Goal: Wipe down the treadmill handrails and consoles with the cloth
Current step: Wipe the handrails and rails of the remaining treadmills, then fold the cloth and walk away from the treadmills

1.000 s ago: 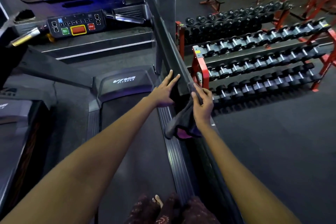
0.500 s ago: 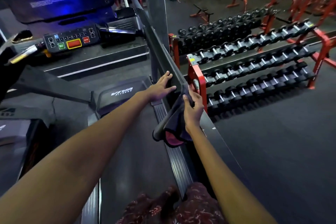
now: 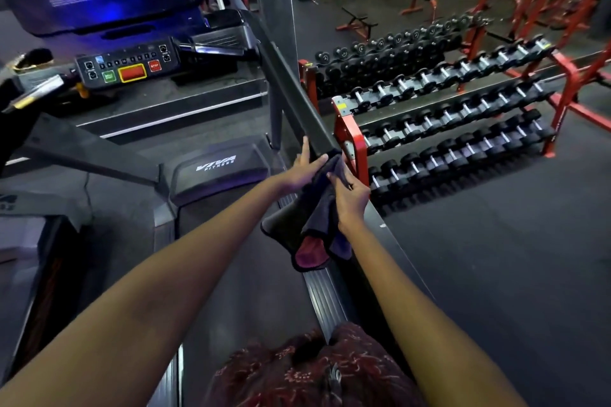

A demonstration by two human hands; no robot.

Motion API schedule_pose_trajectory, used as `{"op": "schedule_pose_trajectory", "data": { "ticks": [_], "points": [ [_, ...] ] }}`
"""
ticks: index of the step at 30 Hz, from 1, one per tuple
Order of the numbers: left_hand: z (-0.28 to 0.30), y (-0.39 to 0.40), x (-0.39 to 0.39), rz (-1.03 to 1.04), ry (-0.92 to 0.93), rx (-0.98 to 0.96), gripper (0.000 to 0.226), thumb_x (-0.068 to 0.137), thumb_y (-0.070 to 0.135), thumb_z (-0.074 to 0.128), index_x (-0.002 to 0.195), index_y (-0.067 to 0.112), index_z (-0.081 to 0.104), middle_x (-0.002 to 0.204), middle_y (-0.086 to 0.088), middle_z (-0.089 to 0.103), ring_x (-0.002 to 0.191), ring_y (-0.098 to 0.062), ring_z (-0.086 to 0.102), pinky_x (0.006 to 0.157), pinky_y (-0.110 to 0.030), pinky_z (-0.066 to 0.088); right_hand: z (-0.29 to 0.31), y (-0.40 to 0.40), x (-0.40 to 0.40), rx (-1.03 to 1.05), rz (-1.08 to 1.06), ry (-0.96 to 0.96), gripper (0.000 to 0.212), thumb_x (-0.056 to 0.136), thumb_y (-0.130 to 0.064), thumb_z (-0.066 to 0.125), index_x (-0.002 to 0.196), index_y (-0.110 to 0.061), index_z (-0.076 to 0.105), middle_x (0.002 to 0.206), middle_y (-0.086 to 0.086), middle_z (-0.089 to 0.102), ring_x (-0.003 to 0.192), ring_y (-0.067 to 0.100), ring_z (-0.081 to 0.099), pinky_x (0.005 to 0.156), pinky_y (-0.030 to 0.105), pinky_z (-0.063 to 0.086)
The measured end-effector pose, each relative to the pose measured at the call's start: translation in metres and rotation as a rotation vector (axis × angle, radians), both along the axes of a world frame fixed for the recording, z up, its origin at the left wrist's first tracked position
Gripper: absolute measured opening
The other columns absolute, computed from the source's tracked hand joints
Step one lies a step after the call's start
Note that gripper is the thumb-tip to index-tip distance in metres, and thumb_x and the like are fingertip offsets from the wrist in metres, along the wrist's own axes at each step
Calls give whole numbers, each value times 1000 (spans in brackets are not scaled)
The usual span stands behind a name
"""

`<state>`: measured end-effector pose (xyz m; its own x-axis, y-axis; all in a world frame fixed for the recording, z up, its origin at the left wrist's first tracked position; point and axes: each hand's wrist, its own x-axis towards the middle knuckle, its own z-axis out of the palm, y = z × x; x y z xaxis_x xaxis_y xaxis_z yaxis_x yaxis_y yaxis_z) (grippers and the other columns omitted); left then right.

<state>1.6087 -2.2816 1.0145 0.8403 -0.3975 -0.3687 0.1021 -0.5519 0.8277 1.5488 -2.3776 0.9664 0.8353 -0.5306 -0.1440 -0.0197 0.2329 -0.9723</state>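
Our right hand [image 3: 352, 198] pinches the cloth [image 3: 317, 218] against the near end of the rail [image 3: 294, 89], the rest of it hanging down the inner side. The rail's long axis runs up and away from us toward the console [image 3: 127, 66]. Our left hand [image 3: 304, 168] lies flat, fingers straight, on the rail's inner face, touching the cloth. Both arms reach forward, nearly straight.

Gym: dumbbell rack [image 3: 446, 116], treadmill console [image 3: 127, 68]
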Motion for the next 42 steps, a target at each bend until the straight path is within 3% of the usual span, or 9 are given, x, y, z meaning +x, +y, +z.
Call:
{"op": "schedule_pose_trajectory", "data": {
  "ticks": [3,6,9,14,23,27,32,39,42],
  "points": [
    [-15,13,-31,13,165,-146,34,100,37,40,107,12,61,106,-4,60,92,-11,57,78,-13,47,-11,15,-7,-85,93,86,37,84,-4,65,121,-5,62,111,8,67,100,12,62,92,27,50],
    [-33,43,-42,96,30,-154,24,88,35,65,103,17,60,101,0,62,86,-4,57,73,-10,46,-17,28,-9,-161,213,132,28,86,-16,64,113,-9,67,104,6,70,96,14,63,90,34,52],
    [-40,84,-40,204,-64,-123,27,81,27,74,101,12,63,90,2,63,84,-7,56,72,-17,46,-4,43,-1,-191,429,112,20,91,-14,58,107,-4,65,96,8,67,84,12,61,73,17,50],
    [-29,151,-45,334,-193,-110,24,78,20,73,96,6,63,90,-8,61,86,-15,53,79,-35,46,25,86,28,-321,758,62,21,92,5,47,110,8,58,98,12,59,92,16,53,77,18,42],
    [19,253,-66,668,-412,-103,27,85,19,66,72,21,42,70,4,45,63,-2,39,61,-16,34,70,198,60,-611,1065,-111,12,86,-11,65,76,-12,59,67,-1,52,69,9,44,62,26,35],
    [37,295,-88,827,-480,-94,25,79,20,68,86,26,45,78,5,50,69,-5,47,66,-17,38,82,254,61,-712,1105,-264,14,86,-2,60,86,10,65,84,19,64,79,22,53,73,36,39],
    [48,332,-127,1024,-622,-47,32,72,9,59,90,29,41,94,2,53,72,-6,54,70,-20,46,100,317,43,-618,1285,-381,18,88,8,49,97,8,64,91,8,61,87,13,51,73,16,39],
    [65,368,-185,1350,-683,-25,38,81,-3,67,81,25,41,81,8,52,69,-5,49,68,-14,43,117,404,16,-590,1591,-579,11,86,2,55,82,-3,65,74,11,58,73,17,48,67,32,39],
    [75,375,-218,1479,-677,-72,36,78,3,70,87,25,42,87,2,55,78,-12,54,77,-26,45,122,435,1,-650,1765,-650,21,85,-9,61,78,11,62,67,7,50,65,18,41,60,33,33]
  ]
}}
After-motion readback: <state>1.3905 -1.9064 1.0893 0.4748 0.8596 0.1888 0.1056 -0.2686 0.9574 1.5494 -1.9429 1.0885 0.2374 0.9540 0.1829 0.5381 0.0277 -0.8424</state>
